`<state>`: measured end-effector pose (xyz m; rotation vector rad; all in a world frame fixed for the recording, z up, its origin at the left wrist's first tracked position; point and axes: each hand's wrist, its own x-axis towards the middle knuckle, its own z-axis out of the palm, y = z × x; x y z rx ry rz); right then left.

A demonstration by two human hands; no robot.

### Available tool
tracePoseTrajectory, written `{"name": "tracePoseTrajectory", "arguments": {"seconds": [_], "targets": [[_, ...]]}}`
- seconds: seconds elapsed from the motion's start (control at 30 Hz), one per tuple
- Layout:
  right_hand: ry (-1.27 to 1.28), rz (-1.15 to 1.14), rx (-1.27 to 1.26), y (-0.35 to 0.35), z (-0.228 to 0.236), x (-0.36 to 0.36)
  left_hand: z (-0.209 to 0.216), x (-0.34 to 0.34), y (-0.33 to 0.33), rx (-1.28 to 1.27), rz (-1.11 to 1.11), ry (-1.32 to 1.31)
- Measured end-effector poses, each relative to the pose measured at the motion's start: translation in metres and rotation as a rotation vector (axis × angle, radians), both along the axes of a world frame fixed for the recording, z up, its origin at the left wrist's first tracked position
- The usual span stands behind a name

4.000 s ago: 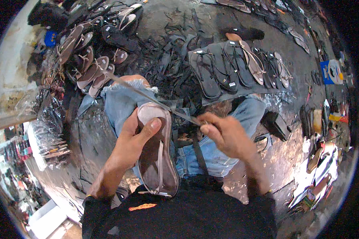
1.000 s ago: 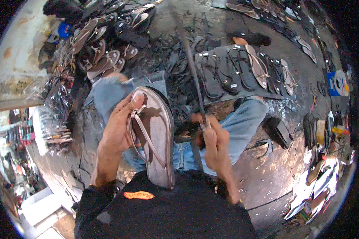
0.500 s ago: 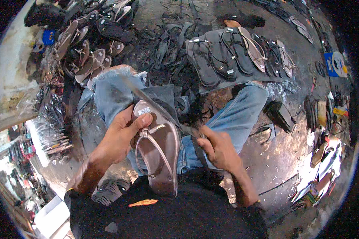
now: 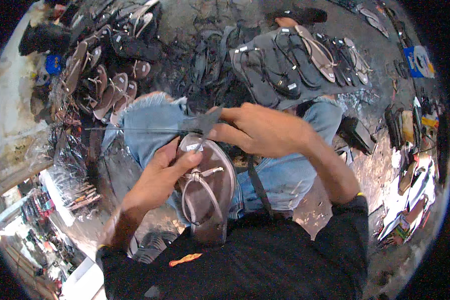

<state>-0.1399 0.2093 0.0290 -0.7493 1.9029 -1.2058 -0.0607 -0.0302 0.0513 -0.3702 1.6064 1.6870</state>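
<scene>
A brownish-pink thong sandal (image 4: 215, 175) with a thin knotted strap and a white label near its toe end lies close against my black shirt. My left hand (image 4: 157, 175) is closed on its left edge near the toe, thumb pressing on top beside the label. Just beyond the toe, my right hand (image 4: 262, 130) is closed on a long thin knife (image 4: 150, 130), its blade pointing left and seen nearly edge-on. A dark grey flap-like piece (image 4: 209, 121) shows at the right fingertips; whether it belongs to the knife I cannot tell.
Several finished sandals (image 4: 317, 55) lie in a row on a dark sheet ahead to the right. A heap of brown sandals (image 4: 112, 95) is at the far left. Dark scraps (image 4: 210, 60) cover the floor between. A black block (image 4: 357, 135) stands right of my knee.
My right hand has moved up and forward from the sandal's right side to beyond its toe. The knife has swung from slanting along the edge to nearly level. The sandal shifted slightly right.
</scene>
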Motion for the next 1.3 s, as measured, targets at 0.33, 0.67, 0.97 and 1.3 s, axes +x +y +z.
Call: {"name": "tracePoseTrajectory", "arguments": {"seconds": [0.33, 0.67, 0.97, 1.3], "targets": [[0.063, -0.957, -0.436, -0.015, -0.022, 0.091, -0.033, 0.017, 0.064, 0.544, 0.965, 0.399], [0.135, -0.840, 0.008, 0.046, -0.057, 0.194, -0.035, 0.005, 0.072, 0.565, 1.038, 0.284], [0.219, -0.961, -0.150, 0.040, -0.067, 0.194, -0.047, 0.027, 0.076, 0.523, 0.969, 0.219], [0.111, -0.994, -0.031, 0.029, -0.075, 0.213, -0.047, 0.015, 0.084, 0.489, 0.974, 0.220]]}}
